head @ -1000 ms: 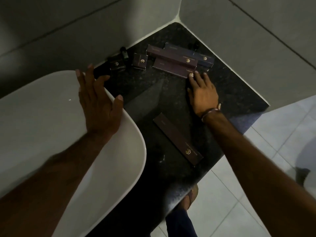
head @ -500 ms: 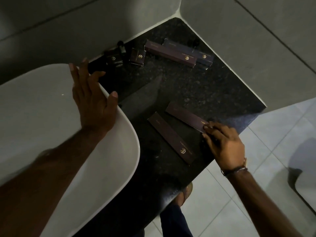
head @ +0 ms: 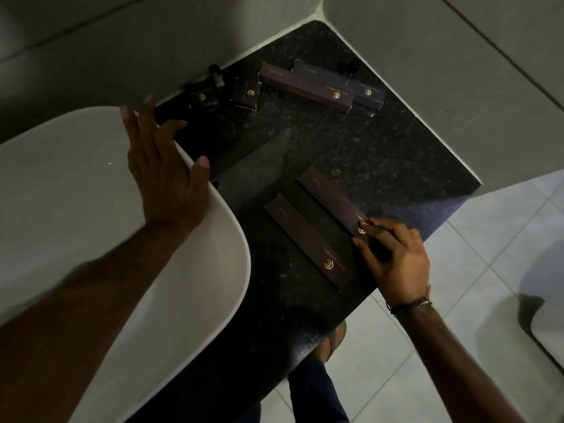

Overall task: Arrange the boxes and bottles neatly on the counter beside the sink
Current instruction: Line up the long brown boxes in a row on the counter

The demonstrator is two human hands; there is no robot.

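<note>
Two long dark boxes lie side by side on the black speckled counter (head: pixel 381 154). My right hand (head: pixel 393 257) has its fingertips on the near end of the right long box (head: pixel 329 199); the left long box (head: pixel 308 239) lies free beside it. At the back two more long boxes (head: pixel 305 87) (head: pixel 363 90) rest against the wall. A small box (head: pixel 245 94), another small box (head: pixel 203 97) and a dark bottle (head: pixel 215 76) stand near the back left. My left hand (head: pixel 164 175) rests flat and open on the sink's rim.
The white sink (head: pixel 76 209) fills the left side. Grey tiled walls close the counter at the back and right. The counter's front edge drops to a light tiled floor (head: pixel 457 270), where my sandalled foot (head: pixel 332 343) shows.
My right hand dragged one long box from the back group to the front, beside the lone long box. Since half a second ago it has barely moved. My left hand stayed on the sink.
</note>
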